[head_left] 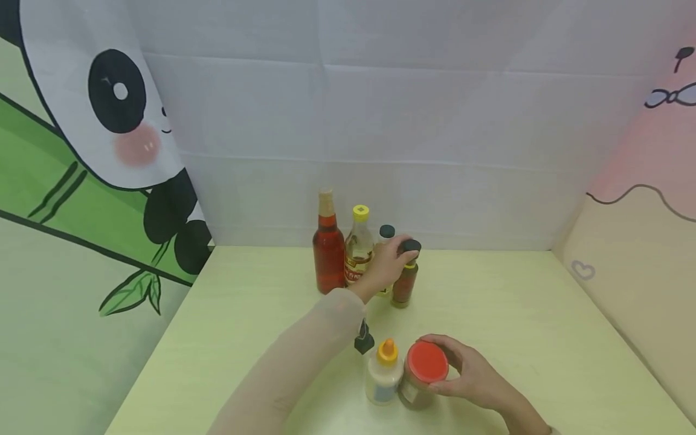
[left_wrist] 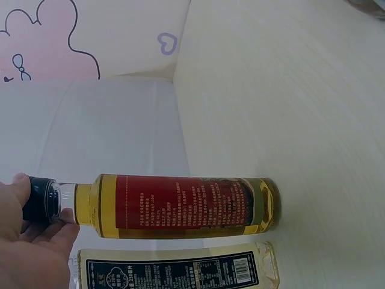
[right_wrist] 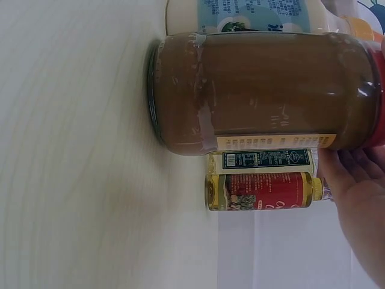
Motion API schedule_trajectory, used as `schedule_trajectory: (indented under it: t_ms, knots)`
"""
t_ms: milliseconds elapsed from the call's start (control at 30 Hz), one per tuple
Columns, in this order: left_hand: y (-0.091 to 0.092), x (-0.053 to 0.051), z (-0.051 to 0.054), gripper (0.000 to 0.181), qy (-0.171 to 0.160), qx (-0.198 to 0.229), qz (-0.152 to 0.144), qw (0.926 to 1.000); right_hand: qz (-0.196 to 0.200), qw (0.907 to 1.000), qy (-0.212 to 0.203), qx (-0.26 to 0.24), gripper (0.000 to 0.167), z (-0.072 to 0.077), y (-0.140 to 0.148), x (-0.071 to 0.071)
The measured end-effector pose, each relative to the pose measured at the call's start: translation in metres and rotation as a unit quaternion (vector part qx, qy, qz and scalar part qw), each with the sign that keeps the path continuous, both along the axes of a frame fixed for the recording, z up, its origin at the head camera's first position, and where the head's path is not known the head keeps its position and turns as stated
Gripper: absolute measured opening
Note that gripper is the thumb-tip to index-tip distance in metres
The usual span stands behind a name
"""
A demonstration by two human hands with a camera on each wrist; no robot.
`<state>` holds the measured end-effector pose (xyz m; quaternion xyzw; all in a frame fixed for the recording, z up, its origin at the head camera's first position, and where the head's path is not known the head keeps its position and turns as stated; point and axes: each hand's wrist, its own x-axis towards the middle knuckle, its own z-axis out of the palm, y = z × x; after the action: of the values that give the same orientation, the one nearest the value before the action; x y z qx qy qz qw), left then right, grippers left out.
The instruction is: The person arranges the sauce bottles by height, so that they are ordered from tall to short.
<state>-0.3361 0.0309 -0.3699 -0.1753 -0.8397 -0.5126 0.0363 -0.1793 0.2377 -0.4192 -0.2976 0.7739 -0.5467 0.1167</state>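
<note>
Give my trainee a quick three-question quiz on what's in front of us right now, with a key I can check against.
1. What does the right grip hold?
2. True or false: the left grip has its small bottle by the base.
3. In the head view, what colour is the cap of the clear bottle just right of the tall red bottle? (a) black (b) yellow (c) orange

Key: 1. The red-lidded jar. 2. False; it is at the end with the dark cap. 3. b.
</note>
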Motion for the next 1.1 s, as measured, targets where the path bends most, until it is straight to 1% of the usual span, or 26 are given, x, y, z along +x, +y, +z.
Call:
schedule_trajectory:
  t_ms: [133, 267, 333, 433, 500, 633, 733, 833, 1000, 1100]
  knots:
    - [0.002, 0.001, 0.0, 0.042, -0.006, -0.001, -0.001, 1.0, 0.001, 1.0, -0.004, 0.001, 0.063, 0.001, 0.0, 0.001]
    - [0.006, 0.001, 0.002, 0.042, 0.002, -0.005, 0.005, 1.0, 0.003, 1.0, -0.006, 0.002, 0.063, 0.003, -0.001, 0.001]
    - [0.008, 0.001, 0.004, 0.042, 0.003, -0.01, 0.012, 0.9999, 0.003, 1.0, -0.009, 0.003, 0.062, 0.003, -0.001, 0.001]
    - [0.01, 0.001, 0.007, 0.043, -0.009, -0.02, 0.024, 0.9995, 0.001, 0.9998, -0.019, 0.008, 0.063, 0.004, -0.002, 0.0]
    - [0.012, 0.0, 0.008, 0.044, -0.021, -0.03, 0.033, 0.9988, -0.002, 0.9996, -0.024, 0.012, 0.064, 0.004, -0.002, 0.0]
    - [0.015, -0.004, 0.011, 0.045, -0.042, -0.059, 0.031, 0.9969, -0.012, 0.9993, -0.03, 0.021, 0.066, 0.004, -0.001, 0.001]
    - [0.017, -0.006, 0.014, 0.046, -0.048, -0.092, 0.029, 0.9942, -0.018, 0.9991, -0.028, 0.025, 0.067, 0.004, 0.002, 0.002]
    - [0.019, -0.007, 0.016, 0.046, -0.056, -0.115, 0.029, 0.9914, -0.022, 0.9989, -0.031, 0.027, 0.068, 0.004, 0.003, 0.003]
    - [0.02, -0.007, 0.018, 0.046, -0.066, -0.124, 0.027, 0.9897, -0.027, 0.9982, -0.043, 0.031, 0.068, 0.005, 0.004, 0.004]
    - [0.022, -0.007, 0.017, 0.046, -0.064, -0.126, 0.029, 0.9895, -0.029, 0.9982, -0.041, 0.033, 0.068, 0.005, 0.004, 0.005]
